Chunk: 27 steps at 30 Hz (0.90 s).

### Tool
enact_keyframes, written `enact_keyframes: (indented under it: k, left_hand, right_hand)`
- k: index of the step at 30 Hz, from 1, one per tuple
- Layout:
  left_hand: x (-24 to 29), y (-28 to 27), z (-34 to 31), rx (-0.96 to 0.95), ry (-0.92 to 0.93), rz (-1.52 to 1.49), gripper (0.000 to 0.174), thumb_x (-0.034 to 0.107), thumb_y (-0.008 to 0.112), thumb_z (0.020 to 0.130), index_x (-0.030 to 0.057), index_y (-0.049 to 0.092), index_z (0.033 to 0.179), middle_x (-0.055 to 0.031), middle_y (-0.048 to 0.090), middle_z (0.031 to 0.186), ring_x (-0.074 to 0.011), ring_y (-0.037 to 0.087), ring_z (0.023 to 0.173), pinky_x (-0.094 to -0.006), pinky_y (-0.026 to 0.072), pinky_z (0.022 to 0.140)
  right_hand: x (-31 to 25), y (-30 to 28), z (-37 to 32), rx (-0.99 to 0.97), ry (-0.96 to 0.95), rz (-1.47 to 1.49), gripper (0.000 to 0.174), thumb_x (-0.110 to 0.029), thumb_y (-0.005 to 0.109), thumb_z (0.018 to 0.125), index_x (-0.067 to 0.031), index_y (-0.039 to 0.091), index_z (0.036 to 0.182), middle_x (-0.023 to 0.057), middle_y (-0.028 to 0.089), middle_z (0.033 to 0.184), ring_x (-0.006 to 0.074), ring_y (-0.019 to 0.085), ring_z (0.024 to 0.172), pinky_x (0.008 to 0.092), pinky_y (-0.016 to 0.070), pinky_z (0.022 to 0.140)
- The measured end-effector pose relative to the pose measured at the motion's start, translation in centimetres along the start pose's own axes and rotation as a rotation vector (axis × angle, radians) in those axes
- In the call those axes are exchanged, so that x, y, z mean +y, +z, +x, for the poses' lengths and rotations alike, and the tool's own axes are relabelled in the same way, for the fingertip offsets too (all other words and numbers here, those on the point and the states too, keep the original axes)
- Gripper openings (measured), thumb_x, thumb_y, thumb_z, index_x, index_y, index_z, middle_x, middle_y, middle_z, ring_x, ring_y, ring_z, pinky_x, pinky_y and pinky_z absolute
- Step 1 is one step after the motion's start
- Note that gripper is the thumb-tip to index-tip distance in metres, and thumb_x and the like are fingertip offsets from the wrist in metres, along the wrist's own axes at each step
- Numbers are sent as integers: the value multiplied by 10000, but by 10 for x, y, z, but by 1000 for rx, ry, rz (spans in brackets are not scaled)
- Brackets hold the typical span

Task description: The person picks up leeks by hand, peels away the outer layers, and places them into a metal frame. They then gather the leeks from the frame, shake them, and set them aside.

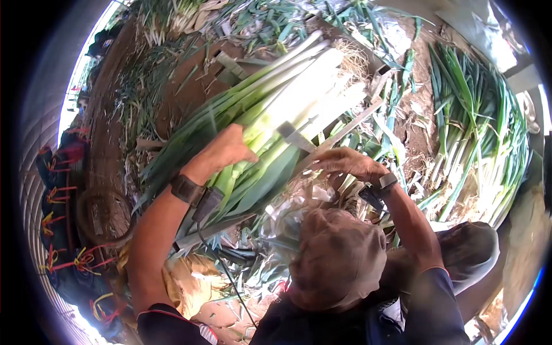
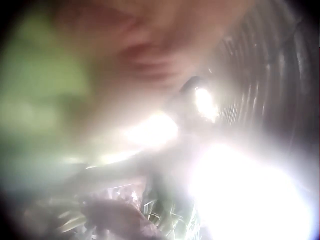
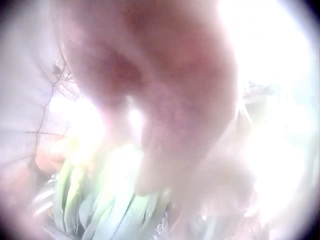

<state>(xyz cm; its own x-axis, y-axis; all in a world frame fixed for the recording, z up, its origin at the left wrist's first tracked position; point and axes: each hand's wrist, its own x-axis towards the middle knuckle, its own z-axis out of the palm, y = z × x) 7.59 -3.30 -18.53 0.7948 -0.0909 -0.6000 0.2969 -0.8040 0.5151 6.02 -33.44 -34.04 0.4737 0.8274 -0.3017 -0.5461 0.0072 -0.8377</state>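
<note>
A thick bundle of leeks (image 1: 276,109) lies slantwise in a metal frame (image 1: 296,137) in the head view, white ends up and right, green leaves down and left. My left hand (image 1: 227,150) grips the near side of the bundle, thumb pointing right, most fingers hidden among the stalks. In the left wrist view that hand is a blur against green. My right hand (image 1: 352,163) is at the frame's near rail, close by the lower stalks. Its fingers bend toward the thumb in the right wrist view, beside pale leaves (image 3: 117,215); I cannot tell whether they pinch anything.
Another large heap of leeks (image 1: 477,132) lies on the right. Loose trimmings (image 1: 253,23) cover the ground at the back. Dark bundles with red and yellow ties (image 1: 63,230) line the left side. A capped head (image 1: 339,259) fills the lower middle.
</note>
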Motion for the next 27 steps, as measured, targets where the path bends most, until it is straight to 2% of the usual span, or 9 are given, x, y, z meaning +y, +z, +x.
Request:
enact_keyframes:
  k: [1,4,6,8,11,19,21,24,27]
  left_hand:
    - [7,2,3,-20,-30,-4,303,-26,761,702,-73,675,989,-53,654,819,-136,590,714,-306,492,664]
    - [13,2,8,-37,66,-178,280,-21,753,708,-73,678,972,-55,653,808,-136,590,713,-302,490,662]
    - [32,-1,-3,-35,130,-273,257,-26,740,719,-66,679,965,-46,650,806,-130,588,723,-296,488,668]
    - [47,-5,-12,4,-3,-99,271,-32,736,720,-63,672,982,-45,653,846,-122,587,744,-291,488,682]
    - [48,-7,-15,25,-47,12,272,-27,743,719,-68,668,977,-44,659,845,-128,594,739,-294,492,682]
    - [6,39,40,51,156,14,595,101,849,685,-27,581,1202,-117,654,1053,-235,620,954,-354,500,836]
    - [-2,53,53,125,308,90,702,206,899,644,8,579,1236,-185,640,1168,-356,607,1074,-409,486,927]
    - [-13,57,56,134,262,81,689,234,906,642,22,598,1221,-190,601,1252,-328,555,1176,-403,450,993]
    - [-9,54,70,76,415,30,591,281,904,649,8,655,1109,-166,675,1043,-283,638,976,-390,498,865]
  right_hand:
    - [6,-6,0,24,-124,75,449,-214,663,951,11,563,1327,142,659,1222,214,693,970,295,607,706]
    - [2,1,0,-245,-512,278,958,-593,740,784,84,445,1394,180,646,1227,258,693,1009,331,622,689]
    - [32,-1,29,-488,-471,270,992,-558,708,830,64,291,1481,260,381,1498,303,618,1168,407,560,924]
    - [30,20,46,-599,-534,332,1030,-483,701,857,42,134,1538,237,303,1557,293,619,1170,367,554,906]
    - [-33,60,31,-238,-24,95,904,-184,621,907,34,26,1552,191,102,1637,262,580,1239,308,528,884]
    - [-19,63,55,-270,-212,-12,842,-198,594,936,-1,67,1563,193,142,1621,263,414,1384,278,531,885]
    - [-3,59,53,-225,-206,243,761,-186,565,954,-11,140,1560,175,199,1610,262,534,1282,303,542,891]
    - [4,52,48,-220,-171,115,668,-179,532,979,5,219,1540,173,349,1548,270,617,1171,333,558,884]
    - [54,16,40,-115,-416,189,576,-119,593,947,33,366,1454,240,499,1413,261,660,1060,332,579,822]
